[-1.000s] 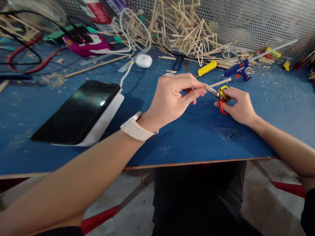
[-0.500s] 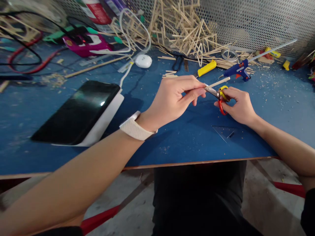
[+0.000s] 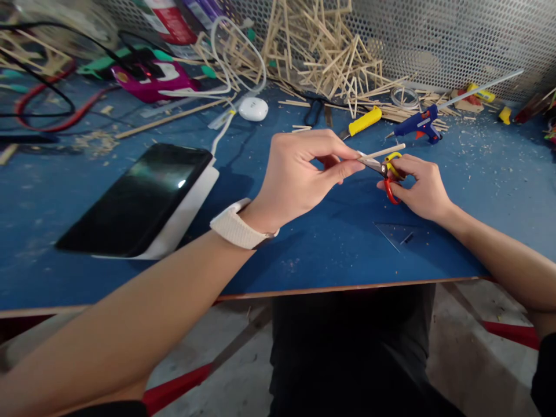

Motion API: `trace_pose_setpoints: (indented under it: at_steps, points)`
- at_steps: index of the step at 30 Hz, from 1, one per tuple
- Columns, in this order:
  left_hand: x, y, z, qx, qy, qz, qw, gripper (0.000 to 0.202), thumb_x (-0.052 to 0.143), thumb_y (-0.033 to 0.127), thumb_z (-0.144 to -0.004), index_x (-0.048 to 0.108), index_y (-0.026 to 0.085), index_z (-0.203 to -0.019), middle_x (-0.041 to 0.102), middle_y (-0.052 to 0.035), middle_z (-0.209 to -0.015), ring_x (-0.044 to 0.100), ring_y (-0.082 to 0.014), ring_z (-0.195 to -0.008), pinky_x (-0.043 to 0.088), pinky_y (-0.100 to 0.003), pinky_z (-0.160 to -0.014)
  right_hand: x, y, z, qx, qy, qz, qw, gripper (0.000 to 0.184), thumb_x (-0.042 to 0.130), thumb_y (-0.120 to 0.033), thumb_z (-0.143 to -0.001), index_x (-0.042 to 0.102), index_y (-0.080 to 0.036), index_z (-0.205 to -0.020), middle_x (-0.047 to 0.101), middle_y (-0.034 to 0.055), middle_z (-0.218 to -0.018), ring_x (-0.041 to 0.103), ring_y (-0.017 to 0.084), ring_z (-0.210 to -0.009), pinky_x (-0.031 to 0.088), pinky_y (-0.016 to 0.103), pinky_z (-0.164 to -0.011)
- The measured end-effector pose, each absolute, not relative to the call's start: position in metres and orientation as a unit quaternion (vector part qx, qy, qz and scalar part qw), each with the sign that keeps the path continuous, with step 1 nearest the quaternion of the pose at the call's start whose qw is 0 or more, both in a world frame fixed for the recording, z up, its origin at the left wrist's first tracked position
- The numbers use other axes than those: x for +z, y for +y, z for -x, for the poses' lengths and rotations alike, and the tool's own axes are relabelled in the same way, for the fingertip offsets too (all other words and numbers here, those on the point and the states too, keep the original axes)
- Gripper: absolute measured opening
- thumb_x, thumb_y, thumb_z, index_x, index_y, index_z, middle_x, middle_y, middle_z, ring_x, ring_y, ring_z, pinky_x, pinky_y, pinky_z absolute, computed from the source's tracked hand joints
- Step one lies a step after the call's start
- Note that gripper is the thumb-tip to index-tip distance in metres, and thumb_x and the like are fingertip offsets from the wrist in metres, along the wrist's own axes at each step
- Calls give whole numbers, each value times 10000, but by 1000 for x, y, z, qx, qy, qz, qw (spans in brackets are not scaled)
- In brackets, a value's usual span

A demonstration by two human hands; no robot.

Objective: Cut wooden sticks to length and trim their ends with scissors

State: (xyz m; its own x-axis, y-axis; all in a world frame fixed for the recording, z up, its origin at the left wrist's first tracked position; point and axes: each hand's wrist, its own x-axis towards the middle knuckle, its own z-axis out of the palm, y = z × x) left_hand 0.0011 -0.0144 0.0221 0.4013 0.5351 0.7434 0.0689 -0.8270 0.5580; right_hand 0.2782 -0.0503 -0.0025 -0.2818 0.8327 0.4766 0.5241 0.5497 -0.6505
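Observation:
Between thumb and fingers my left hand (image 3: 308, 168) pinches one end of a thin wooden stick (image 3: 388, 150), which slants up to the right. My right hand (image 3: 421, 185) is closed around the handles of scissors (image 3: 391, 168), one loop yellow and one red. Their blades point left and lie against the stick near my left fingertips; whether they bite into it I cannot tell. Behind my hands lie a yellow-handled cutter (image 3: 365, 121) and a blue glue gun (image 3: 419, 123) with a long glue stick in its back.
A large heap of wooden sticks (image 3: 325, 52) leans on the perforated metal panel (image 3: 417, 40). At left a black tablet (image 3: 139, 197) rests on something white, below a magenta power strip (image 3: 152, 78) with cables. A clear set square (image 3: 393, 234) lies near the table's front edge.
My left hand has shifted slightly left, and the stick sits a little lower and flatter. My right hand with the scissors has barely moved.

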Motion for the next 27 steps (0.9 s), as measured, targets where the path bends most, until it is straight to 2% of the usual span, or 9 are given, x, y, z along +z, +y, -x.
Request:
trace_pose_setpoints:
  at_steps: [4, 9, 12, 15, 19, 22, 27]
  points:
    - [22, -15, -2, 525, 202, -798, 214, 164, 851, 374, -1053, 881, 532, -1082, 843, 73, -894, 691, -218, -657, 624, -443, -518, -3, -50, -278, 183, -777, 442, 410, 293, 885, -355, -990, 681, -235, -818, 665, 16, -851, 551, 167, -768, 545, 346, -746]
    - [22, -14, -2, 530, 197, -800, 199, 111, 863, 401, -1064, 864, 511, -1049, 842, 63, -883, 680, -216, -701, 642, -422, -550, -2, -51, -277, 181, -782, 428, 415, 243, 866, -247, -958, 674, -230, -809, 671, 7, -853, 547, 155, -766, 534, 324, -745]
    - [26, -19, -3, 521, 235, -792, 214, 84, 874, 469, -1015, 842, 511, -949, 822, 54, -852, 681, -250, -723, 639, -487, -594, -1, -51, -277, 182, -790, 415, 414, 224, 860, -227, -973, 685, -223, -834, 684, 6, -872, 554, 145, -767, 526, 308, -747]
    - [34, -30, -6, 487, 320, -776, 239, 177, 827, 564, -989, 783, 518, -824, 816, 43, -869, 698, -303, -804, 668, -578, -729, -1, -51, -278, 174, -796, 415, 405, 234, 869, -255, -996, 686, -220, -855, 685, 4, -880, 562, 142, -776, 524, 300, -758]
    - [46, -41, -9, 462, 366, -762, 267, 225, 789, 613, -935, 724, 511, -746, 826, 26, -905, 703, -339, -866, 678, -618, -852, -2, -50, -279, 175, -794, 418, 406, 266, 876, -303, -1005, 682, -219, -844, 682, 6, -871, 555, 143, -767, 522, 301, -752]
    - [48, -41, -9, 453, 366, -765, 276, 215, 779, 612, -919, 719, 503, -744, 823, 27, -898, 693, -329, -850, 677, -600, -844, -3, -49, -278, 184, -787, 424, 408, 276, 874, -337, -1005, 687, -220, -837, 682, 11, -868, 550, 146, -762, 519, 307, -739]
    - [45, -37, -7, 447, 358, -773, 271, 224, 737, 646, -966, 753, 497, -800, 824, 33, -868, 678, -304, -787, 666, -566, -767, -2, -49, -278, 191, -783, 425, 412, 291, 876, -352, -998, 686, -217, -824, 675, 8, -854, 539, 142, -753, 502, 307, -731]
